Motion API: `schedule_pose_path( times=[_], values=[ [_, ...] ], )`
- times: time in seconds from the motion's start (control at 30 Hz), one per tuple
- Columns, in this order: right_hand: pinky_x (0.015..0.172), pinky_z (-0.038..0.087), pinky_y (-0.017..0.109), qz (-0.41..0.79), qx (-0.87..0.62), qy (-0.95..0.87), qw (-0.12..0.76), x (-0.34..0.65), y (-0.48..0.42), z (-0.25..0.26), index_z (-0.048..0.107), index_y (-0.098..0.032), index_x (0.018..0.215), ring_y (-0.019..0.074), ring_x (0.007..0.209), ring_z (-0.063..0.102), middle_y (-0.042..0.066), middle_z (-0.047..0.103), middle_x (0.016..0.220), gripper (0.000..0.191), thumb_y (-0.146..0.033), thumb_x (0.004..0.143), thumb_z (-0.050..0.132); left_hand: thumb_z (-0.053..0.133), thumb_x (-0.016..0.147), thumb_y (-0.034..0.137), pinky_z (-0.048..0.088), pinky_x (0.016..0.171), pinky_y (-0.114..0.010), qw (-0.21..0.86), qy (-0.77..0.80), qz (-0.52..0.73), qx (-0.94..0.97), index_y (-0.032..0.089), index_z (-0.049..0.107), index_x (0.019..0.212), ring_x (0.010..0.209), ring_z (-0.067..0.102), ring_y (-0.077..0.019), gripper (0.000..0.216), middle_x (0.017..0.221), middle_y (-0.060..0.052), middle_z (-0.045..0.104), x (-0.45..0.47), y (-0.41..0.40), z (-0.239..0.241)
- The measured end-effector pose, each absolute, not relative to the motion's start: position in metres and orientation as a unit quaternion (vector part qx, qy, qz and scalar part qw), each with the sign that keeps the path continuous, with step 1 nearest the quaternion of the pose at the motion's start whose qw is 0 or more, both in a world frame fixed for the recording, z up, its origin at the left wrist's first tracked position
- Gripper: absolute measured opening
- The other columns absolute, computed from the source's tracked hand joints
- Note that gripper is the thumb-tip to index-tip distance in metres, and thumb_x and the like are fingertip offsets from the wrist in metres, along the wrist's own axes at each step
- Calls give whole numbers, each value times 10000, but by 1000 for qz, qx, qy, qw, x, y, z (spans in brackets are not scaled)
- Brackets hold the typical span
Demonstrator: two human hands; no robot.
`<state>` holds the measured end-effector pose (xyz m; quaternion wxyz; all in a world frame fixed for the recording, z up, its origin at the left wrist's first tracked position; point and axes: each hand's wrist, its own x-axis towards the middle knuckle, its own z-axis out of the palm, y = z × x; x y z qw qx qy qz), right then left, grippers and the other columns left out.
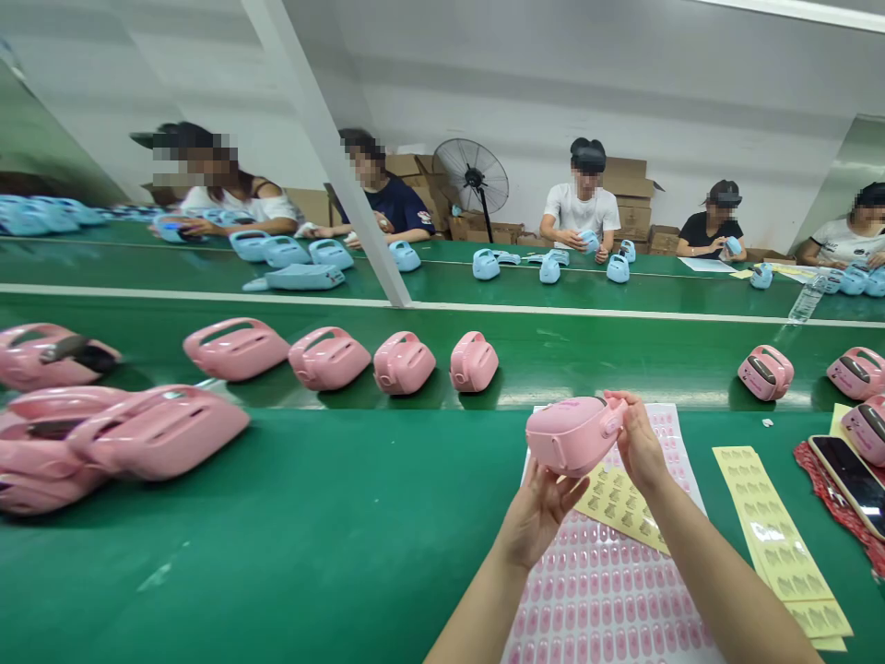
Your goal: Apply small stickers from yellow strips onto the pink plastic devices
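A pink plastic casing with a carry handle (571, 438) is raised over the sticker sheets, tilted so its smooth lilac-pink face with small lettering points up. My left hand (540, 509) supports it from below, fingers curled against its underside. At its right end, by the handle, my right hand (642, 447) grips with thumb and fingers. Beneath my hands lies a white sheet of pink oval stickers (587, 590), partly covered by a yellow sticker sheet (619, 505) with grey marks. My forearms hide parts of the white sheet.
Several pink casings (159, 433) crowd the left, and others (328, 358) line the green belt (622, 355). At right are yellow sticker strips (778, 544) and a phone (850, 475) on red material. Across the line, several people handle blue casings (486, 265); a slanted white post (332, 138) rises between.
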<state>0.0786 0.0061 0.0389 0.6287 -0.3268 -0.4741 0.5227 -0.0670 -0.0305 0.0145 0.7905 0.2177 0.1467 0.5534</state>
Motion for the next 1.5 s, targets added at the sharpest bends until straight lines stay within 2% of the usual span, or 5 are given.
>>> schedule_pose_path(
  times=[0.23,0.4,0.6,0.93,1.5],
  values=[
    [829,444,359,436,-456,-630,453,90,-6,10,488,-232,1125,213,1012,533,77,544,1107,354,-394,810,484,650,700,442,491,792,-367,755,143,623,145,258,378,1291,946,598,-260,676,1028,-71,657,-76,-23,9],
    [788,433,375,251,-627,-656,337,101,1,-10,604,-173,824,242,873,561,101,537,924,135,-140,715,534,590,739,444,517,693,-333,738,178,644,90,188,453,1224,874,612,-254,566,949,-103,661,-81,-16,11],
    [634,414,295,259,-633,-661,309,94,-4,-14,532,-202,651,173,700,550,38,514,810,151,-98,734,461,706,628,411,504,539,-252,667,299,667,142,164,576,959,707,611,-191,433,841,-53,646,-72,-16,12],
    [501,399,220,414,-591,-641,261,113,-8,2,522,-175,642,121,564,540,-12,561,627,73,-160,709,500,754,512,445,448,504,-203,607,379,664,214,227,546,895,623,566,-130,487,757,30,598,-62,-21,15],
    [710,415,306,333,-604,-670,273,95,-6,-4,503,-183,622,159,723,531,36,491,821,134,-76,700,484,778,474,383,462,566,-222,617,375,659,210,243,548,988,725,581,-163,581,865,10,611,-60,-21,15]
  ],
)
